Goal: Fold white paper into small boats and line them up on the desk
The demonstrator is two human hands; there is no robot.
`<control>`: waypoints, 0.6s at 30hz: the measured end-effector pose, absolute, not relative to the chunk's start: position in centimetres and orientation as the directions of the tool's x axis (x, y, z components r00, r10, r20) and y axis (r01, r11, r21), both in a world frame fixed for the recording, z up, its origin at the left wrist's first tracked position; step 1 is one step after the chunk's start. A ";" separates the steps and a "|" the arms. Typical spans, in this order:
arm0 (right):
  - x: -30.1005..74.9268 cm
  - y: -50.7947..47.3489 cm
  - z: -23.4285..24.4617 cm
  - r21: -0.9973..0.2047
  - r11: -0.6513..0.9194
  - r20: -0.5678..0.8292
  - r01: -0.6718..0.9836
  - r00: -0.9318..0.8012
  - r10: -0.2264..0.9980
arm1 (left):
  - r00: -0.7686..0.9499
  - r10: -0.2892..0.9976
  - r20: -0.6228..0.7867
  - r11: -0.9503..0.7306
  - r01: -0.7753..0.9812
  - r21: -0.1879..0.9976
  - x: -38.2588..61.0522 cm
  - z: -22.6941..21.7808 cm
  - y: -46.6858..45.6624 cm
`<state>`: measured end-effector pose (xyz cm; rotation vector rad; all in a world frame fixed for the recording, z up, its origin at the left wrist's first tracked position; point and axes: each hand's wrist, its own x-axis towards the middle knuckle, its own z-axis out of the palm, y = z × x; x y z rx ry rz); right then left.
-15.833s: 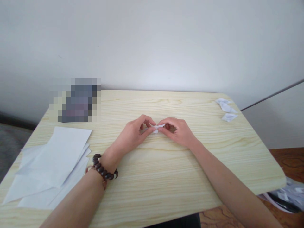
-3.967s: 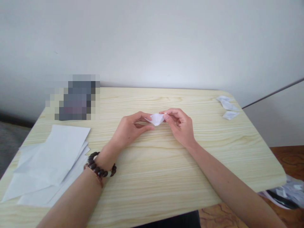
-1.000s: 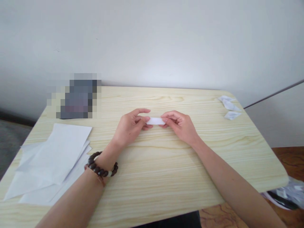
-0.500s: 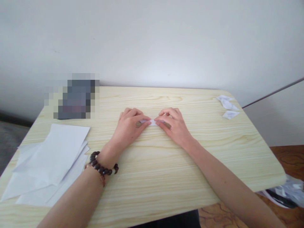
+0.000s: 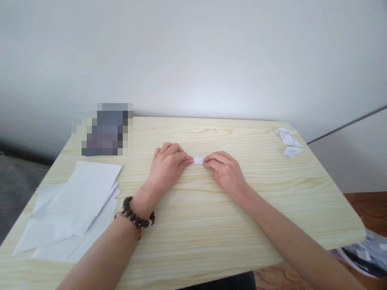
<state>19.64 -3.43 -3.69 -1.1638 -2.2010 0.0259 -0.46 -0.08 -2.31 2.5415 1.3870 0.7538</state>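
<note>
Pinches a small folded white paper strip [image 5: 198, 160] at both ends, thumb and fingers of the left hand [image 5: 167, 167] closed on one end, right hand [image 5: 227, 171] on the other. Holds the strip crosswise, between the hands, over the middle of the pale wood-grain surface [image 5: 193, 225]. Wears dark beads [image 5: 133, 217] on the left wrist. Has loose white sheets [image 5: 69, 209] overlapping at left, near a dark pixelated rectangle [image 5: 105, 131], and three folded paper pieces [image 5: 290, 139] close together at far right.
</note>
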 end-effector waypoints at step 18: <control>20.3 -2.0 -2.9 -0.506 0.597 0.433 0.622 -0.416 0.800 | 0.599 0.681 0.421 -0.732 0.564 0.383 -0.7 -2.1 0.7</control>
